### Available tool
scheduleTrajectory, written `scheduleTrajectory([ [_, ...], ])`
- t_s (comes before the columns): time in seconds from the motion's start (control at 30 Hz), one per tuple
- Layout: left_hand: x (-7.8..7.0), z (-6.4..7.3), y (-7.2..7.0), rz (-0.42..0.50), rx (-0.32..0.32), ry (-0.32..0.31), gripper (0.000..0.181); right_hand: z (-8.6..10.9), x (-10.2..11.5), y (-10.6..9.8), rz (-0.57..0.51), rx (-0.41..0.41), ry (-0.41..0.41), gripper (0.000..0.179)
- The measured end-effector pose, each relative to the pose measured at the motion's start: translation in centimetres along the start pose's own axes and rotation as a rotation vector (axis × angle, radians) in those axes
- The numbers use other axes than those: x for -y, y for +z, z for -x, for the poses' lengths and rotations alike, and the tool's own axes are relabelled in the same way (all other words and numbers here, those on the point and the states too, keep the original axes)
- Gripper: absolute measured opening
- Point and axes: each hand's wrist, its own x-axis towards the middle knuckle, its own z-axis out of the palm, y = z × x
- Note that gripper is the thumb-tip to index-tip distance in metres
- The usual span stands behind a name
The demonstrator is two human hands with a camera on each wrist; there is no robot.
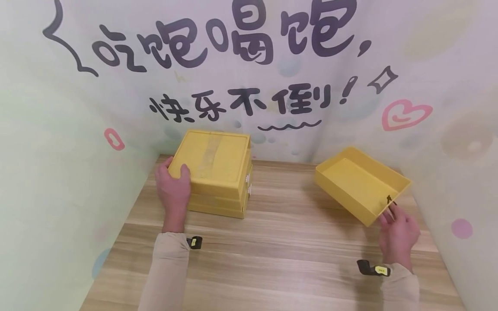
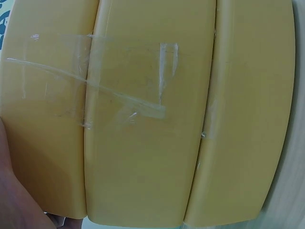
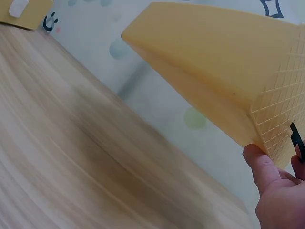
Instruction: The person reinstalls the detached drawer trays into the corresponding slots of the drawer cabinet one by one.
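A yellow drawer box [image 1: 212, 157] of stacked units stands on the table against the back wall, with clear tape [image 2: 124, 81] across its taped sections in the left wrist view. My left hand [image 1: 173, 185] grips its near left corner, thumb on the top and fingers along the side. At the right, an open-topped yellow drawer [image 1: 352, 190] is held tilted above the table. My right hand [image 1: 400, 229] holds it by its near right end, beside a small black pull [image 3: 298, 140]. Fine ridged lines cover that end in the right wrist view.
The wood-grain table [image 1: 288, 255] runs up to a printed white back wall [image 1: 288, 147] with black lettering. Side walls [image 1: 50, 181] close in at left and right. Two small white labels or clips [image 1: 248, 183] show on the box's right side.
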Motion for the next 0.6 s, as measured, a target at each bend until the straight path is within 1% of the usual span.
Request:
scheduleTrajectory([
  [0.17, 0.0, 0.0, 0.0, 0.000, -0.002, 0.001, 0.051, 0.5, -0.1, 1.2, 0.009, 0.029, 0.003, 0.010],
  [0.3, 0.0, 0.0, 0.0, 0.004, -0.002, 0.005, 0.051, 1.0, -0.3, 2.2, 0.018, 0.069, -0.001, 0.008],
  [0.6, 0.1, -0.1, 0.0, 0.008, -0.006, 0.016, 0.051, 2.5, -1.0, 4.0, -0.011, 0.145, 0.024, 0.008],
])
